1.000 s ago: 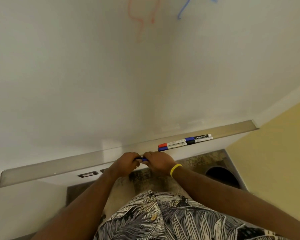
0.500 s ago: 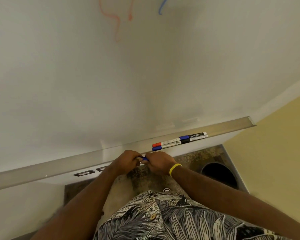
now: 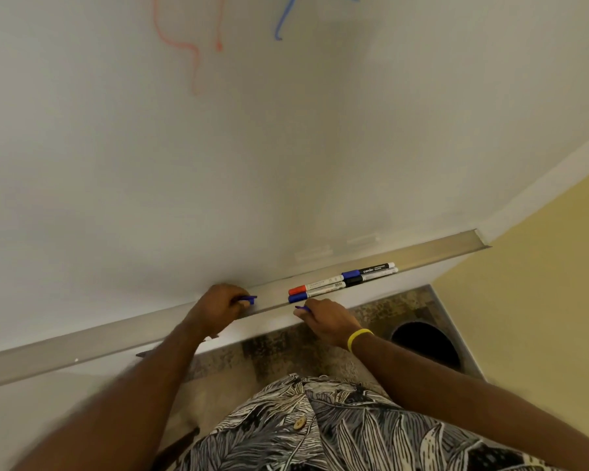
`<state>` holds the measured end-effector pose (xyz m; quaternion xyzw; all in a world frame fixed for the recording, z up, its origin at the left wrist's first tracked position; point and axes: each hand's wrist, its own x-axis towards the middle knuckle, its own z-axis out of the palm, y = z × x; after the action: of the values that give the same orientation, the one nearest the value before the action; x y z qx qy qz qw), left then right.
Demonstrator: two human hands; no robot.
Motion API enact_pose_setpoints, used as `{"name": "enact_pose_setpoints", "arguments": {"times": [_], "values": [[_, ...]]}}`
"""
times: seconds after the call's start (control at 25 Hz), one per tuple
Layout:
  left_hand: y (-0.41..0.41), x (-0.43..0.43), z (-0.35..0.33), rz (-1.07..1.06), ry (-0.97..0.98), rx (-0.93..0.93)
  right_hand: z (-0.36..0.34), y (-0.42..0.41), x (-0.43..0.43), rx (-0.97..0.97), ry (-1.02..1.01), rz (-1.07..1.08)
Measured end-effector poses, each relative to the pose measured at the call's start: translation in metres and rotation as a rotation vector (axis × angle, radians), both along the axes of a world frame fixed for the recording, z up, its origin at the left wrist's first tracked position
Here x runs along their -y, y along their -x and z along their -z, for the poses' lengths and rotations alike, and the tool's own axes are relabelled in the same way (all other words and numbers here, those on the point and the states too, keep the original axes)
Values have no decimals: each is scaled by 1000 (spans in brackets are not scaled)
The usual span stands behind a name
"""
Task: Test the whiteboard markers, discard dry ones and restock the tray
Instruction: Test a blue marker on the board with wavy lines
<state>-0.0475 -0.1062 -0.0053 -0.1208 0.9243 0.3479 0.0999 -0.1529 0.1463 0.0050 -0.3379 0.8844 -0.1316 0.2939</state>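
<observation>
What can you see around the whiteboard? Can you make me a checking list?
Surface: whiteboard with a red scribble and a blue scribble; metal tray along its bottom edge.
Job's things: four markers lie in the tray, two by two, with red, blue and black caps.
Clutter: nothing seen.
Hands: left hand pinches a short blue piece; right hand pinches a thin blue tip; the hands are apart. I cannot tell which piece is the cap.
Cables: nothing seen.
Surroundings: yellow wall; dark round bin below right.
</observation>
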Motion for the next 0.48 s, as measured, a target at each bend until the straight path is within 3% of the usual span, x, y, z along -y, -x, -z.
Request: {"name": "enact_pose_setpoints", "arguments": {"times": [0.28, 0.48], "values": [[12, -38, 30, -180, 101, -1, -3, 0, 2, 82, 153, 154], [15, -48, 25, -183, 160, 45, -2, -2, -10, 69, 194, 194]]}}
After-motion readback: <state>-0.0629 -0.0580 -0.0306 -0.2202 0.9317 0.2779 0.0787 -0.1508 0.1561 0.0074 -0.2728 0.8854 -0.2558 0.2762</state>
